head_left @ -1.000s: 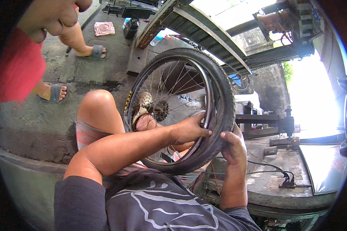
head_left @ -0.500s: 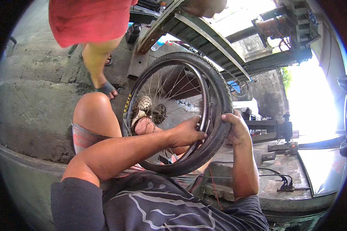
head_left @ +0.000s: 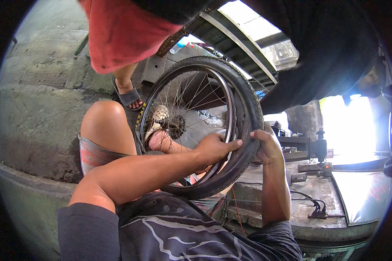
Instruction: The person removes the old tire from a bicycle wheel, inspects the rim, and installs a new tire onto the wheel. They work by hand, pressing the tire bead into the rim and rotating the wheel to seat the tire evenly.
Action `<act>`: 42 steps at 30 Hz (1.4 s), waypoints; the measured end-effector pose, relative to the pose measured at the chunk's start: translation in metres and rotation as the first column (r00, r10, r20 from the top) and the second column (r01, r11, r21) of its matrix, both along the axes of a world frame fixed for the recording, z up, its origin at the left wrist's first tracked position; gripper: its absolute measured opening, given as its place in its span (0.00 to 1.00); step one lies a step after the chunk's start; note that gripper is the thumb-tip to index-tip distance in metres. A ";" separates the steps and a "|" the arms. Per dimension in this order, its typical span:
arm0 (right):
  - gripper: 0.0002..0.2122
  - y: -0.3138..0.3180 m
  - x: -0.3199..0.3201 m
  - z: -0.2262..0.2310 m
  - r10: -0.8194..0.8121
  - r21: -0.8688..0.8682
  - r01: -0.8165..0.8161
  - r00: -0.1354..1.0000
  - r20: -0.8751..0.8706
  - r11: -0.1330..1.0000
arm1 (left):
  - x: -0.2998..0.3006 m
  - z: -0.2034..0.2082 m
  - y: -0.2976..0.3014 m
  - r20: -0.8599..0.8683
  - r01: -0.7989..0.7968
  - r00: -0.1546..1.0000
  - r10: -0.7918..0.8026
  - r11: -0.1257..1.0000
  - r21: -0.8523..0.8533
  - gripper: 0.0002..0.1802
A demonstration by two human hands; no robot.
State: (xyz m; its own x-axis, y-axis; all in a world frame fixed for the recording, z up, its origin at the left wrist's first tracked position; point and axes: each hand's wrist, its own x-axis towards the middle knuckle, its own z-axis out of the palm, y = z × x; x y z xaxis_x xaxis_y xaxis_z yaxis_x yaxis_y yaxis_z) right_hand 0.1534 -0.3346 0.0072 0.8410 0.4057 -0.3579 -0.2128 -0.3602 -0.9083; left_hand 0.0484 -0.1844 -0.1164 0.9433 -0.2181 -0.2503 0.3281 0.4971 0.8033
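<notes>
A bicycle wheel stands tilted between my legs, with a black tire [head_left: 248, 111] around a dark metal rim [head_left: 227, 93]. On the right side the tire stands away from the rim, leaving a gap. My left hand [head_left: 215, 150] reaches across the wheel's lower right and grips the tire's inner edge, thumb on top; its other fingers are mostly hidden. Around the tire's outer side, my right hand [head_left: 268, 145] is closed, its thumb pressing on the sidewall. Spokes run to a dark sprocket cluster [head_left: 177, 126] at the hub.
A person in red shorts [head_left: 122, 37] stands just beyond my knee, and their dark-clothed upper body [head_left: 322, 56] leans over the upper right. A slatted metal structure [head_left: 239, 41] rises behind the wheel. Black cables [head_left: 311, 198] lie on the right. My foot wears a beige clog [head_left: 160, 113].
The other person has stepped closer and leaned across the upper right. My left thumb has shifted right onto the tire. My right hand keeps its grip.
</notes>
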 end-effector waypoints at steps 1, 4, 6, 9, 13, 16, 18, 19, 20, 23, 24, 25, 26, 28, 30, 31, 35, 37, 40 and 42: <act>0.26 0.003 -0.002 0.003 0.008 -0.005 -0.008 1.000 0.014 1.000 | 0.003 -0.008 -0.006 0.017 -0.036 0.999 0.036 0.999 0.008 0.26; 0.26 -0.004 0.003 0.001 0.001 -0.012 -0.001 1.000 -0.005 1.000 | 0.005 -0.017 -0.015 0.057 -0.115 0.992 0.115 0.993 -0.010 0.26; 0.26 -0.011 0.005 -0.003 -0.004 0.023 0.005 0.999 -0.042 1.000 | 0.002 -0.017 -0.014 0.070 -0.091 0.993 0.093 0.995 -0.028 0.26; 0.26 -0.011 0.003 -0.005 0.007 0.078 0.001 0.995 -0.099 0.997 | 0.001 -0.021 -0.015 0.100 -0.082 0.991 0.088 0.995 -0.060 0.28; 0.30 0.001 0.007 -0.014 -0.074 0.283 0.139 0.971 -0.228 0.949 | -0.009 -0.021 -0.007 0.112 -0.057 0.992 0.066 0.995 -0.077 0.36; 0.31 -0.004 0.028 -0.035 -0.040 0.367 0.163 0.946 -0.321 0.916 | -0.010 -0.024 -0.009 0.097 -0.032 0.994 0.041 0.995 -0.098 0.40; 0.30 0.000 0.034 -0.042 -0.028 0.416 0.180 0.938 -0.347 0.891 | -0.011 -0.028 -0.010 0.118 -0.054 0.991 0.067 0.992 -0.112 0.42; 0.30 0.006 0.033 -0.045 -0.028 0.429 0.179 0.942 -0.335 0.886 | -0.010 -0.032 -0.011 0.138 -0.078 0.986 0.092 0.991 -0.106 0.43; 0.29 0.012 0.030 -0.048 -0.028 0.441 0.177 0.946 -0.324 0.880 | -0.010 -0.036 -0.011 0.158 -0.102 0.981 0.117 0.990 -0.102 0.44; 0.33 0.027 0.021 -0.061 0.080 0.564 0.165 0.920 -0.384 0.809 | -0.017 -0.035 -0.009 0.152 -0.088 0.984 0.097 0.994 -0.064 0.47; 0.34 0.025 0.026 -0.063 0.212 0.635 0.091 0.898 -0.385 0.767 | -0.018 -0.033 -0.008 0.155 -0.072 0.985 0.080 0.996 -0.056 0.48; 0.35 0.023 0.029 -0.065 0.339 0.703 0.024 0.864 -0.372 0.711 | -0.020 -0.032 -0.004 0.149 -0.057 0.987 0.060 0.998 -0.028 0.48; 0.37 0.018 0.026 -0.066 0.245 0.643 0.057 0.896 -0.370 0.763 | -0.022 -0.031 0.000 0.142 -0.040 0.989 0.039 0.999 -0.001 0.48; 0.37 0.021 0.029 -0.059 0.143 0.504 0.075 0.914 -0.380 0.860 | -0.025 -0.027 0.002 0.139 -0.086 0.987 0.082 0.996 0.022 0.46; 0.36 0.023 0.033 -0.055 0.079 0.456 0.113 0.921 -0.381 0.883 | -0.029 -0.015 0.014 0.102 -0.029 0.994 0.025 0.999 0.036 0.46; 0.35 0.025 0.034 -0.056 0.068 0.483 0.138 0.920 -0.385 0.865 | -0.030 -0.009 0.018 0.083 0.002 0.997 -0.005 0.999 0.039 0.46; 0.30 0.022 0.038 -0.061 0.128 0.602 0.152 0.909 -0.397 0.784 | -0.031 -0.010 0.017 0.070 -0.038 0.997 0.040 0.999 -0.031 0.47; 0.30 0.026 0.029 -0.064 0.121 0.609 0.161 0.910 -0.396 0.776 | -0.032 -0.019 0.013 0.088 -0.047 0.995 0.050 0.998 -0.036 0.47; 0.32 0.013 0.024 -0.064 0.002 0.428 0.108 0.968 -0.249 0.898 | -0.030 -0.028 0.009 0.100 -0.042 0.994 0.051 0.995 -0.096 0.45; 0.34 0.001 0.019 -0.060 0.119 0.387 -0.029 0.970 -0.211 0.922 | -0.029 -0.031 0.008 0.124 -0.028 0.991 0.043 0.992 -0.122 0.43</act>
